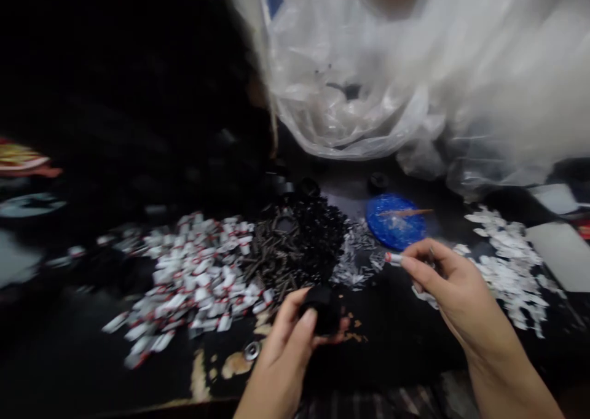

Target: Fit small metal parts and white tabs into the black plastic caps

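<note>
My left hand [295, 339] is closed around a small black round part [320, 308], low in the middle of the head view. My right hand [445, 281] pinches a small white piece with a red band [393, 258] between thumb and fingers, just below a blue lid [396, 222]. A heap of similar white and red pieces [193, 278] lies to the left of my left hand. Dark thin pins and black parts [295, 241] are piled just beyond my left hand.
A large clear plastic bag [369, 87] rises at the back. White paper scraps [511, 265] lie to the right of my right hand. A thin stick rests on the blue lid. The dark table [405, 339] has worn patches and a metal ring [252, 349] near its front edge.
</note>
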